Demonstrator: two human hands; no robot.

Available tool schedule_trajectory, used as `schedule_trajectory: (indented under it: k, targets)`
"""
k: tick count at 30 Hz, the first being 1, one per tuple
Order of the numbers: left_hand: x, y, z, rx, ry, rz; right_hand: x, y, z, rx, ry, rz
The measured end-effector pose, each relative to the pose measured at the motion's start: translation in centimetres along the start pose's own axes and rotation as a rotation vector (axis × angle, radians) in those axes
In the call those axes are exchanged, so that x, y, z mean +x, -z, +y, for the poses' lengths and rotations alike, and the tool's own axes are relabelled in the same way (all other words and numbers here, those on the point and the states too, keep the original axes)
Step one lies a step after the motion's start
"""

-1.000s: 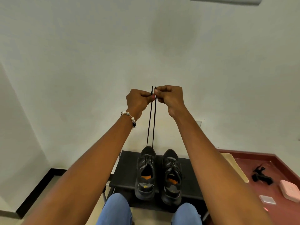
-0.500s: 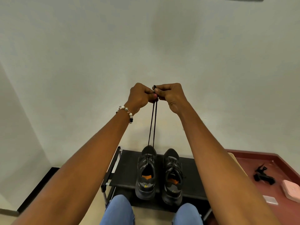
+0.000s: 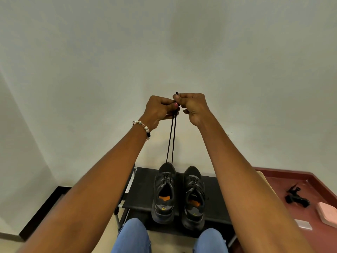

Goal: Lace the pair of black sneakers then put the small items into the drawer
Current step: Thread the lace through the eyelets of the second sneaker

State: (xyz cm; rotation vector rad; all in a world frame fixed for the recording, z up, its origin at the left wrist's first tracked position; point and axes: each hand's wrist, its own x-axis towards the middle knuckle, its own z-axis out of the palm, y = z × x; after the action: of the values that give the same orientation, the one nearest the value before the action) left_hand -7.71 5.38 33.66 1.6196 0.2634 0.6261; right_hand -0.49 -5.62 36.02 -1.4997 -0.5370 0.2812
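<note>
Your left hand and right hand both pinch the lace ends, raised taut above the left sneaker standing beside its mate on the black surface.

arms raised, left hand, right hand pinching together

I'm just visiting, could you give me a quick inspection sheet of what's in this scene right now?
Surface: black low shoe rack against a pale wall.
Job's things: two black sneakers with orange insoles, left sneaker and right sneaker, side by side; black shoelace runs taut from the left sneaker up to the hands.
Clutter: on the red floor, a black clip-like object, a pink flat case, a small clear packet.
Hands: left hand and right hand pinch the lace ends together.
Cables: nothing seen.
Surroundings: blue-jeaned knees, beaded bracelet.
</note>
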Motion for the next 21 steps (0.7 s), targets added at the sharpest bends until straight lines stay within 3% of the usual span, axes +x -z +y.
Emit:
schedule_trajectory:
  k: [21]
  targets:
    - [0.5,-0.2,-1.8,-0.074,0.002,-0.044,0.7,-0.5,0.4,0.052,0.072,0.063]
